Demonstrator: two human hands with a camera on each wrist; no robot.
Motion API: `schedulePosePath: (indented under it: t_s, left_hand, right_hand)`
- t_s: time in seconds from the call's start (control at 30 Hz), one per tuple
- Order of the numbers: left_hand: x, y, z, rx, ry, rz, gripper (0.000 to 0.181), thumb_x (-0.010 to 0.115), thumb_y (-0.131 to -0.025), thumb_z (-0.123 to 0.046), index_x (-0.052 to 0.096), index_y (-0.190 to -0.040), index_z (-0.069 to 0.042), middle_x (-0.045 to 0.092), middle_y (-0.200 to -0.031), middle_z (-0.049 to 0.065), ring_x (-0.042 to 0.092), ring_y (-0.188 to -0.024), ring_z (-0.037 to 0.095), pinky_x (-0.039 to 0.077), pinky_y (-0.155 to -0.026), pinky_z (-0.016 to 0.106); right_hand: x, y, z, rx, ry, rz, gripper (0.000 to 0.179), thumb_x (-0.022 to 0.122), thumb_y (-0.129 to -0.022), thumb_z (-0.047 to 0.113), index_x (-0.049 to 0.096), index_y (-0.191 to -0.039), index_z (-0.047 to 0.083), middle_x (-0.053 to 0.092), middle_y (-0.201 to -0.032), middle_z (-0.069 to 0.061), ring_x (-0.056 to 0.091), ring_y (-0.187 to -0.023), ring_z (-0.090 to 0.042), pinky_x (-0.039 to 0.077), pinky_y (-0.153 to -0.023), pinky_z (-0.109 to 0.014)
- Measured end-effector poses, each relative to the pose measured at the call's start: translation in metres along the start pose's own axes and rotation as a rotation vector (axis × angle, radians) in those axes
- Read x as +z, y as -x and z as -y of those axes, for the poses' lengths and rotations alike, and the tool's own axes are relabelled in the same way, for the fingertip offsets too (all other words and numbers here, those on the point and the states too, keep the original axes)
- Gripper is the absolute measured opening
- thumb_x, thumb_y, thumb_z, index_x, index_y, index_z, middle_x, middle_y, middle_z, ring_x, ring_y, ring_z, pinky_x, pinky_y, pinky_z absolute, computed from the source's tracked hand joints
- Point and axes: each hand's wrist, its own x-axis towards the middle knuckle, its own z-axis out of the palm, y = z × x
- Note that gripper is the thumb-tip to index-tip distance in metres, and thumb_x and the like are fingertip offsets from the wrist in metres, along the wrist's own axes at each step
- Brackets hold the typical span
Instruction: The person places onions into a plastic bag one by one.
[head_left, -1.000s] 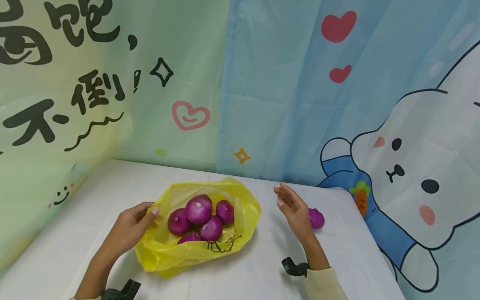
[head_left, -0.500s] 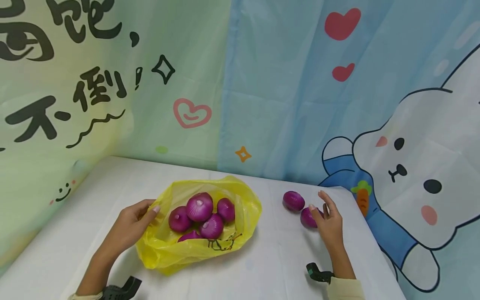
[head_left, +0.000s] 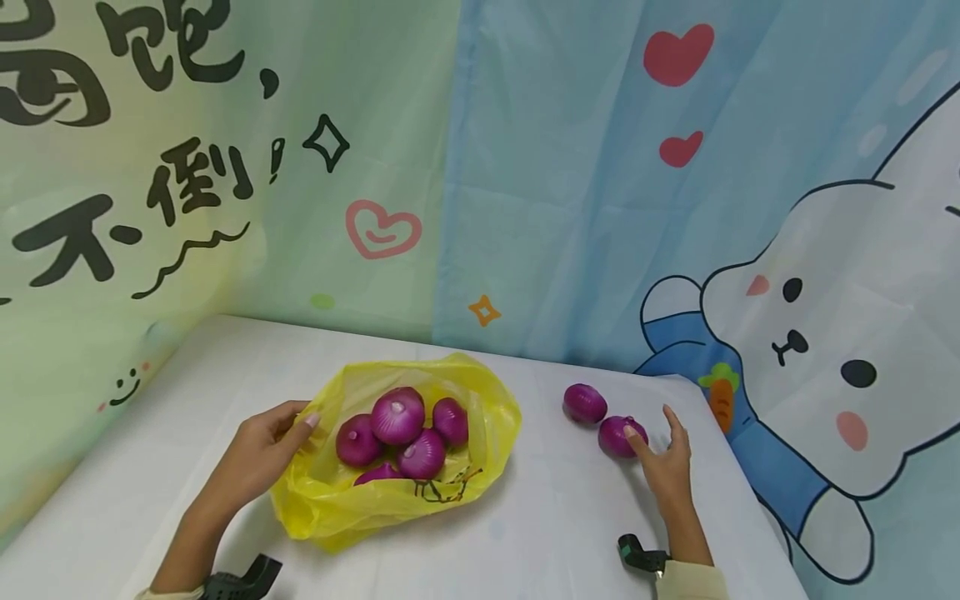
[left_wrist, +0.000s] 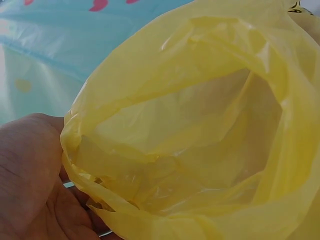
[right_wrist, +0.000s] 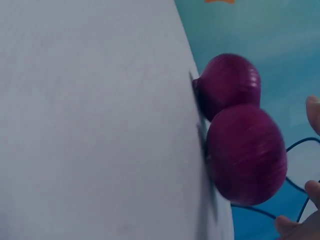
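My left hand (head_left: 258,450) pinches the left rim of a yellow plastic bag (head_left: 318,512) between thumb and fingers. Several red onions (head_left: 398,416) lie inside the bag, seen through its wide mouth. In the left wrist view the bag's raised rim (left_wrist: 135,75) hides them. To the right, two more red onions lie on the cloth, a farther onion (head_left: 583,404) and a nearer onion (head_left: 617,437). My right hand (head_left: 667,475) is beside the nearer one, fingers spread, thumb tip right at its side. In the right wrist view, fingers (right_wrist: 312,190) show at the right edge.
A white cloth (head_left: 540,517) covers the table. Printed curtains (head_left: 525,208) hang close behind it and along the left side. Black cameras, one a right wrist camera (head_left: 641,554), are strapped to both wrists.
My right hand has moved right from beside the bag to the nearer onion's right side, uncovering the farther onion. My left hand and the bag have stayed put.
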Motion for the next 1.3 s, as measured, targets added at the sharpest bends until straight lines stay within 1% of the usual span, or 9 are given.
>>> schedulePosePath:
  t_s: [0.07, 0.23, 0.33, 0.43, 0.57, 0.7, 0.97, 1.17, 1.3]
  left_hand:
    - [0.0, 0.0, 0.0, -0.003, 0.002, 0.003, 0.044, 0.053, -0.101, -0.036, 0.058, -0.128, -0.002, 0.068, -0.093, 0.002, 0.059, -0.079, 0.017, 0.051, -0.07, 0.026]
    - [0.001, 0.001, 0.002, -0.002, 0.004, 0.005, 0.044, 0.052, -0.101, -0.036, 0.059, -0.128, -0.002, 0.068, -0.092, 0.002, 0.06, -0.079, 0.017, 0.051, -0.069, 0.026]
    - [0.0, 0.0, 0.003, 0.004, 0.003, 0.001, 0.043, 0.052, -0.101, -0.036, 0.059, -0.128, -0.002, 0.068, -0.092, 0.002, 0.06, -0.079, 0.017, 0.051, -0.069, 0.027]
    - [0.0, 0.0, 0.003, 0.007, 0.003, -0.001, 0.043, 0.052, -0.101, -0.035, 0.059, -0.127, -0.002, 0.068, -0.092, 0.002, 0.06, -0.079, 0.017, 0.052, -0.07, 0.027]
    - [0.0, 0.0, 0.003, 0.006, 0.004, 0.0, 0.043, 0.052, -0.101, -0.036, 0.059, -0.128, -0.002, 0.068, -0.093, 0.002, 0.06, -0.079, 0.017, 0.052, -0.07, 0.027]
    - [0.001, 0.001, 0.003, 0.005, -0.001, -0.001, 0.043, 0.052, -0.102, -0.036, 0.059, -0.128, -0.002, 0.068, -0.093, 0.002, 0.06, -0.079, 0.017, 0.051, -0.069, 0.027]
    - [0.0, 0.0, 0.003, 0.015, 0.012, -0.001, 0.041, 0.052, -0.102, -0.034, 0.059, -0.127, -0.003, 0.069, -0.092, 0.003, 0.061, -0.079, 0.018, 0.051, -0.068, 0.028]
    - [0.001, 0.0, 0.004, 0.019, 0.005, -0.002, 0.04, 0.053, -0.102, -0.033, 0.059, -0.127, -0.002, 0.069, -0.092, 0.002, 0.061, -0.078, 0.017, 0.052, -0.069, 0.027]
    - [0.001, -0.001, 0.003, 0.018, 0.006, 0.001, 0.04, 0.053, -0.102, -0.033, 0.059, -0.127, -0.002, 0.069, -0.092, 0.003, 0.061, -0.078, 0.017, 0.052, -0.069, 0.027]
  right_hand:
    - [0.0, 0.0, -0.004, 0.029, 0.026, 0.013, 0.092, 0.071, -0.088, 0.042, 0.015, -0.157, 0.02, 0.003, -0.16, -0.021, 0.003, -0.144, -0.043, 0.016, -0.104, -0.07]
    - [0.002, 0.0, -0.007, 0.077, 0.04, 0.072, 0.1, 0.074, -0.086, 0.042, 0.008, -0.158, 0.021, 0.004, -0.159, -0.022, 0.003, -0.144, -0.045, 0.016, -0.104, -0.07]
    - [0.005, -0.001, -0.007, 0.065, 0.062, 0.123, 0.101, 0.074, -0.086, 0.042, 0.006, -0.158, 0.021, 0.003, -0.159, -0.023, 0.006, -0.143, -0.046, 0.018, -0.105, -0.067]
    - [0.007, -0.002, -0.007, 0.042, 0.082, 0.156, 0.096, 0.073, -0.088, 0.038, 0.01, -0.158, 0.018, 0.009, -0.159, -0.023, 0.012, -0.142, -0.046, 0.024, -0.107, -0.061]
    - [0.009, 0.0, -0.004, 0.035, 0.101, 0.157, 0.088, 0.071, -0.09, 0.032, 0.017, -0.156, 0.012, 0.019, -0.156, -0.025, 0.022, -0.14, -0.046, 0.03, -0.106, -0.054]
    - [0.011, 0.001, -0.004, 0.029, 0.142, 0.156, 0.08, 0.067, -0.093, 0.033, 0.022, -0.155, 0.011, 0.024, -0.154, -0.026, 0.025, -0.138, -0.047, 0.031, -0.105, -0.054]
    - [0.01, 0.0, -0.007, -0.02, 0.139, 0.168, 0.072, 0.06, -0.098, 0.031, 0.021, -0.156, 0.016, 0.023, -0.155, -0.023, 0.025, -0.139, -0.046, 0.03, -0.107, -0.053]
    - [0.006, 0.001, -0.006, -0.057, 0.091, 0.137, 0.07, 0.057, -0.099, 0.032, 0.018, -0.157, 0.02, 0.022, -0.156, -0.021, 0.025, -0.139, -0.045, 0.029, -0.107, -0.053]
    - [0.004, 0.003, -0.003, -0.083, 0.057, 0.127, 0.069, 0.058, -0.099, 0.031, 0.021, -0.157, 0.024, 0.024, -0.156, -0.019, 0.024, -0.14, -0.042, 0.028, -0.108, -0.052]
